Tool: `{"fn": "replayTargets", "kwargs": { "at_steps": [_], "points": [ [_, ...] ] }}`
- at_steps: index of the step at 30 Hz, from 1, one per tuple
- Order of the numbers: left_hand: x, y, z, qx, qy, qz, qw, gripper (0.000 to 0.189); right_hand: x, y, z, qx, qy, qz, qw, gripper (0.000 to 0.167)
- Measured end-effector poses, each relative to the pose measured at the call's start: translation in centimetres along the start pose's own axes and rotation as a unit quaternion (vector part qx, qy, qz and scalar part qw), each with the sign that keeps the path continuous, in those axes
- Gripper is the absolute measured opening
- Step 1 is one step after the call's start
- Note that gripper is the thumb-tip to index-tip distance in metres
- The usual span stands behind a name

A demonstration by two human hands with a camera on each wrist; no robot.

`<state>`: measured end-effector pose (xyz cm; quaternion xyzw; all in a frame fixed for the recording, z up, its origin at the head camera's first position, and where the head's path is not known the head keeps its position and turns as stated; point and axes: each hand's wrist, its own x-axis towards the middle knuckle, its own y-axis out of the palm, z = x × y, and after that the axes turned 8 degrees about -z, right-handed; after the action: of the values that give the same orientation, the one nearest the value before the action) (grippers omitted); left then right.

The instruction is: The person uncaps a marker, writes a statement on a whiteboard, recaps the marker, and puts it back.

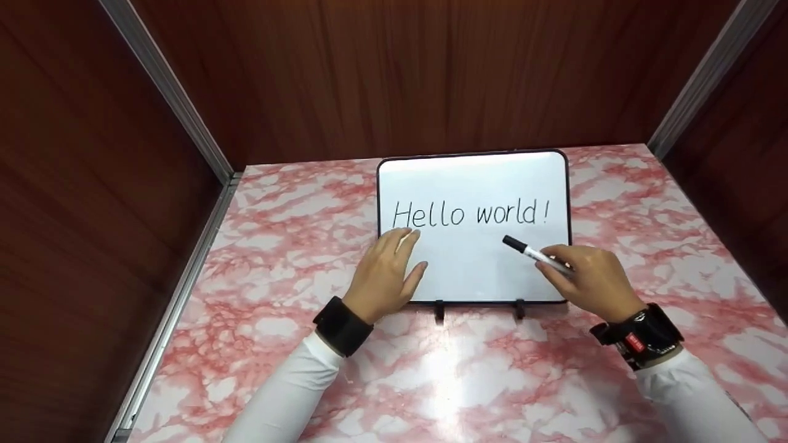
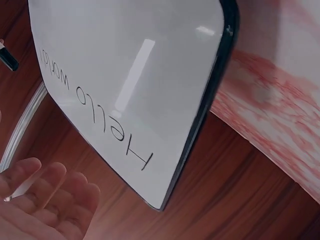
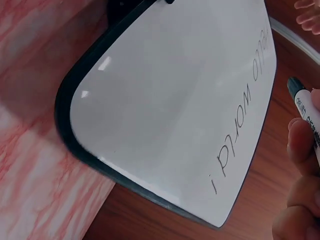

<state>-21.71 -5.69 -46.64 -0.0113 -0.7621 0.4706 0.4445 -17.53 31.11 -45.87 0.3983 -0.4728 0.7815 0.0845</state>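
A whiteboard (image 1: 462, 264) with a dark frame stands propped on small black supports (image 1: 439, 309), "Hello world!" handwritten across it in black. My right hand (image 1: 588, 277) pinches a white marker (image 1: 545, 258) whose black cap is on, pointing toward the board's middle. That capped marker (image 3: 304, 102) also shows at the right edge of the right wrist view. The left hand (image 1: 385, 274) hovers in front of the board's lower left part, fingers spread and holding nothing. In the left wrist view its relaxed fingers (image 2: 55, 195) are apart from the board.
The table (image 1: 277, 277) has a red and white marbled top. Dark wood-grain panels (image 1: 400, 80) enclose it at the back and both sides, with metal strips (image 1: 166, 92) at the corners. Black bands (image 1: 343, 326) circle both wrists.
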Motion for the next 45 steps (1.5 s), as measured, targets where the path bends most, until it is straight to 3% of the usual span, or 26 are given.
{"fn": "replayTargets", "kwargs": {
  "at_steps": [10,15,23,34,39,45],
  "points": [
    [-0.8,-0.5,3.3,0.023,-0.077,0.002,0.9967,0.06,-1.3,-2.4,-4.1,-0.038,0.106,0.005,0.9936,0.015],
    [-1.4,-0.7,4.8,0.04,-0.111,0.01,0.993,0.065,-2.3,-3.8,-7.0,-0.055,0.165,0.031,0.9843,0.018],
    [-2.9,-1.1,6.8,0.04,-0.185,0.057,0.9802,0.072,-4.4,-5.5,-11.4,-0.058,0.271,0.135,0.9512,0.033],
    [-4.7,-1.8,8.4,0.052,-0.217,0.078,0.9717,0.078,-6.4,-7.0,-14.3,-0.063,0.35,0.24,0.9032,0.049],
    [-5.2,-2.0,8.7,0.048,-0.237,0.088,0.9663,0.079,-6.8,-7.6,-15.2,-0.063,0.376,0.276,0.882,0.04],
    [-5.5,-2.2,8.7,0.046,-0.252,0.103,0.9611,0.08,-7.4,-8.2,-15.9,-0.065,0.39,0.303,0.8672,0.037]
  ]
}}
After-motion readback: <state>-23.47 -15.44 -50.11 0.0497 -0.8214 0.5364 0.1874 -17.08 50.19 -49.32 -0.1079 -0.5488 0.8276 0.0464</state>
